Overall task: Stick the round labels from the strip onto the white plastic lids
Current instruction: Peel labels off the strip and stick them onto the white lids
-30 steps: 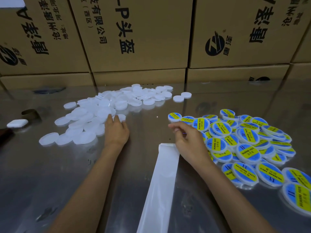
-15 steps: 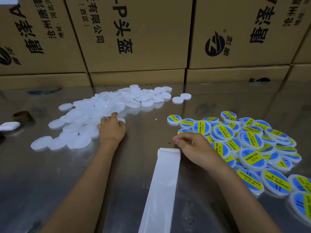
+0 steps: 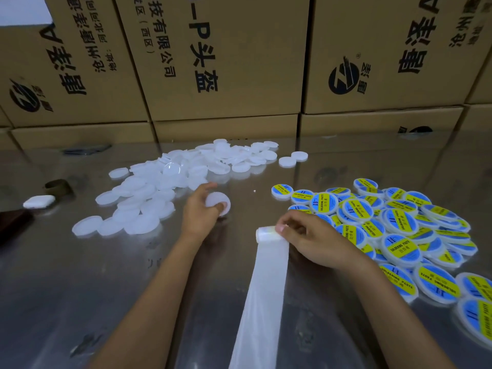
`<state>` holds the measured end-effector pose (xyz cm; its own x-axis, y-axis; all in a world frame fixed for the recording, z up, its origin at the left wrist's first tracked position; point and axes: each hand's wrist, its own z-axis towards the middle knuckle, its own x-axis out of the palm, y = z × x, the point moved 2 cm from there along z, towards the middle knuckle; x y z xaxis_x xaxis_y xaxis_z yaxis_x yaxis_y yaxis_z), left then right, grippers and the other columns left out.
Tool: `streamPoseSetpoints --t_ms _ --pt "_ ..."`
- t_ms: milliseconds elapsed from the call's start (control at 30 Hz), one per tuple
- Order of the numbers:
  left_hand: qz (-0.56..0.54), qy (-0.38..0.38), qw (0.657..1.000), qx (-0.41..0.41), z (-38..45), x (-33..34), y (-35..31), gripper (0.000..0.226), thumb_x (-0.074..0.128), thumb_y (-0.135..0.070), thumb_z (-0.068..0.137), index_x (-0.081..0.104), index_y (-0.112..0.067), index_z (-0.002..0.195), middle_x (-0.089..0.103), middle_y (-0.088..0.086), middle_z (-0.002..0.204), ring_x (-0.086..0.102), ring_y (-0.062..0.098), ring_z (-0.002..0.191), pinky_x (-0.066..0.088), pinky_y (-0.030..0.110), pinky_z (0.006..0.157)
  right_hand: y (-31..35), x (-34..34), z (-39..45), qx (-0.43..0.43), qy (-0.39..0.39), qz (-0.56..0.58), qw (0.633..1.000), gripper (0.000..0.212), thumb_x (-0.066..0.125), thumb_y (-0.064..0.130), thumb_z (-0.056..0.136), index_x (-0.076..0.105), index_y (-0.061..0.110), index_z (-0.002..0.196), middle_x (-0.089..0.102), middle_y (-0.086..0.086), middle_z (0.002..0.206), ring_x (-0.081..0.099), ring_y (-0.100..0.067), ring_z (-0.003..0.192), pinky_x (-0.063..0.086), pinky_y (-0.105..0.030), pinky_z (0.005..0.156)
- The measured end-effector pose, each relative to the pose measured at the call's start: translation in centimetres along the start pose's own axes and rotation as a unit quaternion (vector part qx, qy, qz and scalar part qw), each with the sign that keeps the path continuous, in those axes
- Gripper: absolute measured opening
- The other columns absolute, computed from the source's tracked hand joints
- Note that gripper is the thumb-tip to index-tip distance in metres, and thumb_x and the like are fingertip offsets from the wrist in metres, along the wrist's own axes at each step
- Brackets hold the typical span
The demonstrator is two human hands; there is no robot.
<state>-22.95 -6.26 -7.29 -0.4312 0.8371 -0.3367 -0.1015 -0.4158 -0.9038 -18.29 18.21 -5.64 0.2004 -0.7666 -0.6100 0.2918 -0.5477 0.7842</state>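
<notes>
The left hand (image 3: 200, 209) grips one white lid (image 3: 218, 206), thumb over its top edge and a fingertip on its near face, tilted up off the table (image 3: 80, 302); the right hand (image 3: 311, 239) pinches the curled far end of the strip (image 3: 269, 265), fingers bent round the small roll there; no label can be made out on that roll.

Taking the strip as landmark: it is one long white band running from its roll toward the near edge of the table; the held lid sits just left of and beyond its far end, apart from it; the bare lids (image 3: 170, 187) lie in one loose heap farther left and beyond, too many and too overlapped to count, several dozen at least; two more bare lids (image 3: 292, 159) lie side by side beyond the strip, just off the heap's right end; the labelled lids (image 3: 399, 235), blue and yellow, form one overlapping pile to the strip's right, again dozens, uncountable where they stack.

Far left of the strip lie one small white case (image 3: 38, 201) and one dark ring (image 3: 57, 187) beside it; behind everything stand cardboard boxes (image 3: 226, 57), stacked in two rows.
</notes>
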Motion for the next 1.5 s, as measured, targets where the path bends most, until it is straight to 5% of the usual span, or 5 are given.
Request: streamPoseSetpoints --t_ms 167,300,567,967,1500 --pt "-0.118 0.067 0.991 -0.012 -3.3 1.3 -2.3 0.032 0.065 0.005 0.088 0.078 -0.024 0.087 0.073 -0.013 0.093 0.067 0.012 0.095 0.060 0.037 0.082 0.3 0.3 0.1 -0.025 -0.059 0.065 0.996 0.007 0.061 0.017 0.095 0.059 0.024 0.098 0.063 0.000 0.102 0.059 -0.012 0.079 0.048 -0.030 0.082" --pt "-0.144 0.107 0.983 -0.039 -4.9 2.2 -3.7 0.034 0.054 0.001 0.096 0.079 -0.017 0.082 0.060 0.007 0.111 0.066 0.020 0.097 0.061 0.032 0.060 1.1 0.6 0.0 -0.066 -0.093 0.112 0.987 0.022 0.066 0.004 0.089 0.060 0.024 0.097 0.063 0.012 0.099 0.062 -0.010 0.086 0.051 -0.022 0.077" --pt "-0.200 0.216 0.948 -0.117 -5.6 2.8 -4.5 0.026 0.077 -0.038 0.086 0.081 -0.013 0.082 0.061 0.016 0.107 0.073 0.025 0.094 0.062 0.038 0.070 2.0 0.5 0.0 -0.141 -0.166 0.131 0.967 0.029 0.060 -0.017 0.076 0.061 0.010 0.087 0.062 0.001 0.101 0.059 -0.017 0.103 0.049 -0.033 0.086" --pt "-0.175 0.168 0.970 0.029 -5.3 2.6 -4.6 0.017 0.078 -0.017 0.083 0.077 -0.013 0.100 0.062 0.003 0.116 0.068 0.006 0.090 0.059 0.026 0.064 0.1 0.1 0.9 -0.028 -0.156 0.192 0.969 0.015 0.070 0.022 0.090 0.071 0.025 0.104 0.069 0.017 0.101 0.062 -0.006 0.097 0.048 -0.010 0.077" --pt "-0.133 0.140 0.980 0.051 -5.5 2.5 -5.0 0.029 0.081 -0.027 0.079 0.079 -0.006 0.098 0.062 0.005 0.111 0.065 0.004 0.084 0.055 0.026 0.051 0.3 0.0 0.4 -0.136 -0.252 0.015 0.958 0.021 0.081 0.019 0.077 0.078 0.029 0.095 0.072 0.022 0.095 0.059 0.006 0.101 0.045 -0.013 0.084"
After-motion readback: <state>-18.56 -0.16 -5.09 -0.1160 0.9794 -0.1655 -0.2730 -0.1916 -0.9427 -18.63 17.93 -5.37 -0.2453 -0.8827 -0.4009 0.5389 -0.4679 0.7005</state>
